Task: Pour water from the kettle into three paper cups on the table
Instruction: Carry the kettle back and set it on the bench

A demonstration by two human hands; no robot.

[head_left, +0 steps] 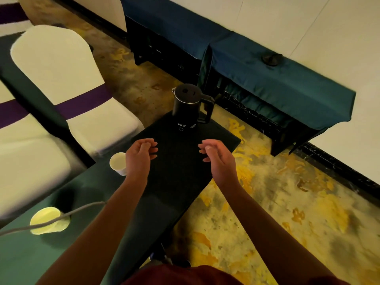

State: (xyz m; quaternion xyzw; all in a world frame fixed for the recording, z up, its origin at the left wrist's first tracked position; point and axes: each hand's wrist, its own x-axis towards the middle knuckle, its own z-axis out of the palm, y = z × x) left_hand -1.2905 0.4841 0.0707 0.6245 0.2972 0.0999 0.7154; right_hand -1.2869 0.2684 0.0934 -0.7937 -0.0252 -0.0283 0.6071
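A black kettle [190,103] stands upright at the far end of the dark green table [181,177], handle to the right, lid closed. My left hand [140,156] and my right hand [218,157] hover over the table just short of the kettle, fingers loosely curled, each holding nothing. A white paper cup [117,162] stands upright right beside my left wrist. A second paper cup [48,221] sits near the left edge, lit yellowish, with a grey cable across it. No third cup is in view.
White-covered chairs with purple bands [67,83] stand to the left of the table. A long teal-draped table [277,79] runs along the wall beyond, with a round black base [271,58] on it. Patterned carpet lies to the right.
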